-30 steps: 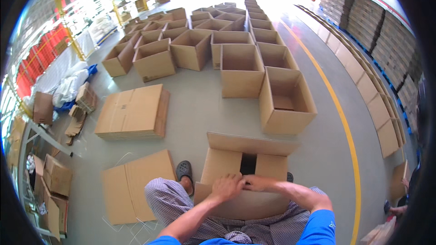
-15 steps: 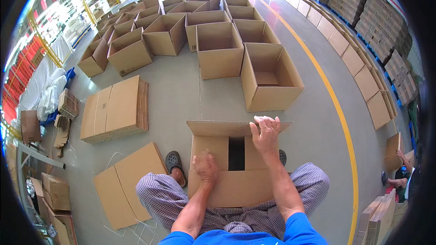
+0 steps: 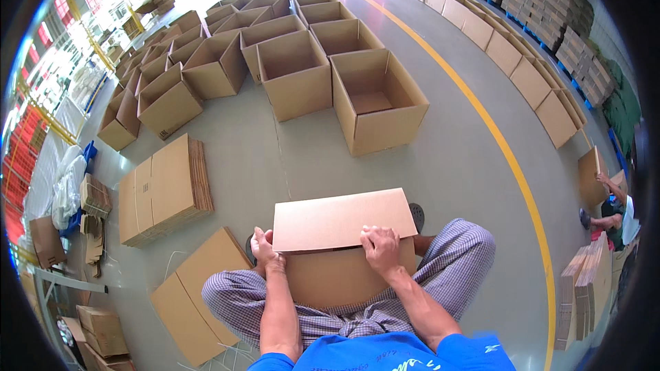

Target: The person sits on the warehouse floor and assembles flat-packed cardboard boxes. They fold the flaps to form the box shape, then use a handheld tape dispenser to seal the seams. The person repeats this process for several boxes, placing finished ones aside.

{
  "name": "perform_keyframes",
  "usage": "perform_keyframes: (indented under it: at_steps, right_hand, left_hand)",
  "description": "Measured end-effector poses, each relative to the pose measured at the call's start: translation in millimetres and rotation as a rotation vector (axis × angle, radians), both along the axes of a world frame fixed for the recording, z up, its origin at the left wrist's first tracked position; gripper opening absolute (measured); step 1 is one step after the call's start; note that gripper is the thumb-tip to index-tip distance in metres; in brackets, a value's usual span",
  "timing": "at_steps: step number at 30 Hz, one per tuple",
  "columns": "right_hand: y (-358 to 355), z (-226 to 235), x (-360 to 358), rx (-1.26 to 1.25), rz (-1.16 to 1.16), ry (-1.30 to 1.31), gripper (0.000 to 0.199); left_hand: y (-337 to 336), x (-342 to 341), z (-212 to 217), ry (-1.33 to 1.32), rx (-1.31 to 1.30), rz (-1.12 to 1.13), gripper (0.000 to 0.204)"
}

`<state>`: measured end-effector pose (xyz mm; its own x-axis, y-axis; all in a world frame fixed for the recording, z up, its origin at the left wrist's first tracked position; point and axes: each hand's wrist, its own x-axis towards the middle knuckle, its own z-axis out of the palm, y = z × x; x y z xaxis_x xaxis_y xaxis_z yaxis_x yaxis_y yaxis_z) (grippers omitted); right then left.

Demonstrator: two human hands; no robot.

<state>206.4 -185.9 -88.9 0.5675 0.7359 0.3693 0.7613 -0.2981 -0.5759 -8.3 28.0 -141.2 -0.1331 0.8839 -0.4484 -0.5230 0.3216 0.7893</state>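
A brown cardboard box (image 3: 344,278) stands between my bent legs. Its far top flap (image 3: 337,216) is folded toward me over the opening, leaving a narrow dark gap along the flap's near edge. My right hand (image 3: 380,247) has its fingers curled over that near edge, right of the middle. At the box's left side, my left hand (image 3: 266,251) holds the corner by the flap's end; its fingers are bent and partly hidden.
Flat cardboard (image 3: 199,295) lies to my left, beyond it a strapped stack of flattened boxes (image 3: 158,189). Open boxes (image 3: 378,99) stand in rows ahead. A yellow floor line (image 3: 505,148) runs along the right, where another person (image 3: 615,213) handles cardboard.
The far flap, upright before, is now folded down toward me. My right hand came nearer with it, and my left hand moved from the near flaps to the box's left side.
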Motion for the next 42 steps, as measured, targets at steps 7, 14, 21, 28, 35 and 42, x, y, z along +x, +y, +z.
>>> perform_keyframes:
  at_steps: [7, 14, 21, 28, 35, 42]
  right_hand:
    - [-7, -38, 49, -0.189, -0.382, -0.281, 0.057]
    - [-9, -16, 85, -0.524, -0.37, 0.542, 0.079]
    - [-9, 2, 65, -0.687, -0.293, 0.462, 0.076]
    - [-13, -20, 41, -0.685, -0.255, 0.307, 0.082]
    - [-13, -47, 46, -0.411, -0.401, 0.351, 0.064]
    - [-9, -58, 57, -0.516, -0.473, 0.546, 0.07]
  left_hand:
    - [0, -23, 4, 0.778, 0.399, -0.746, 0.047]
    - [-1, -26, 6, 0.345, 0.138, -0.7, 0.047]
    - [-11, -38, 7, 0.329, 0.067, -0.557, 0.036]
    - [-26, -41, -9, 1.468, 0.078, -0.56, 0.054]
    - [-42, -18, 3, 1.982, 0.618, -0.674, 0.057]
    - [-71, 11, 3, 1.726, 0.932, -0.974, 0.059]
